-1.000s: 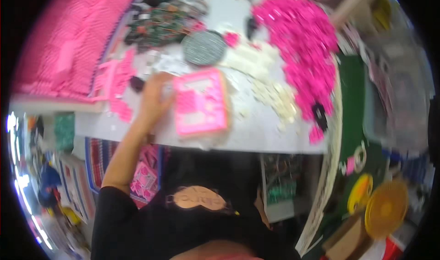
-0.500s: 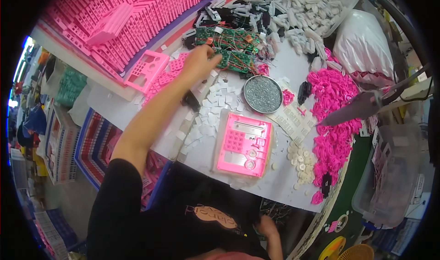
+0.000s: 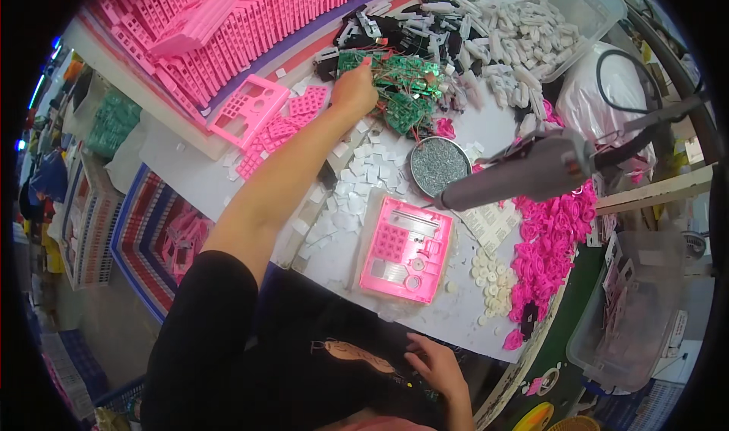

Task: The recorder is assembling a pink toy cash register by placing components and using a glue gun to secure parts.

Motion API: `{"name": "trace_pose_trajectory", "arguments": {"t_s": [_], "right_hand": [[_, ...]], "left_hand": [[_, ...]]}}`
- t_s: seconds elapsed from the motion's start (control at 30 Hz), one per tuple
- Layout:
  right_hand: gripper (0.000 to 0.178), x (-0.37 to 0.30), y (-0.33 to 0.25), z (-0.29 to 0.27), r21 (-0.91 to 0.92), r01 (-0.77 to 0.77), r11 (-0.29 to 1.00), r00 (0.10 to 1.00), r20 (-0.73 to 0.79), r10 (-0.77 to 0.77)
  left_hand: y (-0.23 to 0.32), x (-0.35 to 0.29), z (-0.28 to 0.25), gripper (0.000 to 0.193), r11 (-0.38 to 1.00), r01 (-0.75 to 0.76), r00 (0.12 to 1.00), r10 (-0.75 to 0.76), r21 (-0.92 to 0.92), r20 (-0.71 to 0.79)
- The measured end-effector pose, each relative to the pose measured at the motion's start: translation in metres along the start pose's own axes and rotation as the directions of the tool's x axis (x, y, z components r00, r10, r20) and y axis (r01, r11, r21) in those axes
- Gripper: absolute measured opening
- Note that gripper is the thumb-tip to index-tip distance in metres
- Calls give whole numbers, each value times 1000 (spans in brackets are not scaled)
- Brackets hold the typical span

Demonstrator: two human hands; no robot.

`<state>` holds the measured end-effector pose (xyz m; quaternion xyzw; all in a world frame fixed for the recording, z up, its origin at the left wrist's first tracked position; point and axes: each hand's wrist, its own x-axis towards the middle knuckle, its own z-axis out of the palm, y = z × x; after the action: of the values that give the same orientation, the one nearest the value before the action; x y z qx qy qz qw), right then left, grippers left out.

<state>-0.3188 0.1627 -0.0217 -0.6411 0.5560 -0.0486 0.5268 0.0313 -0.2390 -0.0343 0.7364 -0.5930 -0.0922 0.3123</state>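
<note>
My left hand point(image 3: 355, 91) reaches to the far side of the table, its fingers closed at the edge of a heap of green circuit boards point(image 3: 406, 74) with thin wires. The fingertips are partly hidden among the boards. My right hand point(image 3: 437, 364) is raised near the table's front edge, holding nothing, fingers apart. Between the hands lies a pink plastic housing point(image 3: 431, 268) with its inside facing up; a keypad and clear windows show in it. A grey electric screwdriver point(image 3: 516, 174) hangs over the table, its tip close to the housing's upper right corner.
A round dish of small screws point(image 3: 439, 167) stands beyond the housing. White paper squares point(image 3: 353, 184) lie left, cream discs point(image 3: 492, 279) and pink rings point(image 3: 543, 241) right. White and black parts point(image 3: 516, 32) pile up at the back. Stacked pink panels point(image 3: 250, 32) fill a tray.
My left hand has moved farther in among the circuit boards, and the boards have shifted. My right hand has come up from below the table edge. The screwdriver has swung left toward the housing.
</note>
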Motion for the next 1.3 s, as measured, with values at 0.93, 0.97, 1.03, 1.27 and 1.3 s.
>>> {"name": "trace_pose_trajectory", "arguments": {"t_s": [0.93, 0.97, 1.03, 1.27, 1.3], "right_hand": [[33, 58, -52, -27, -36, 412, 911, 908, -75, -413], [33, 61, -57, -30, -74, 429, 900, 899, -58, -433], [30, 69, -69, -34, -133, 482, 866, 871, -32, -490], [28, 72, -82, -37, -167, 534, 829, 841, 1, -541], [30, 72, -83, -38, -170, 527, 833, 845, 3, -534]], "left_hand": [[-100, 47, -77, 16, 47, 665, 733, 151, -746, 663], [-74, 26, -72, 14, 205, 715, 677, 33, -668, 735], [-61, 17, -74, 13, 294, 728, 658, -49, -619, 751], [-47, 47, -83, 20, 288, 431, 893, 1, -856, 450], [-43, 51, -80, 20, 306, 443, 888, -21, -842, 459]]}}
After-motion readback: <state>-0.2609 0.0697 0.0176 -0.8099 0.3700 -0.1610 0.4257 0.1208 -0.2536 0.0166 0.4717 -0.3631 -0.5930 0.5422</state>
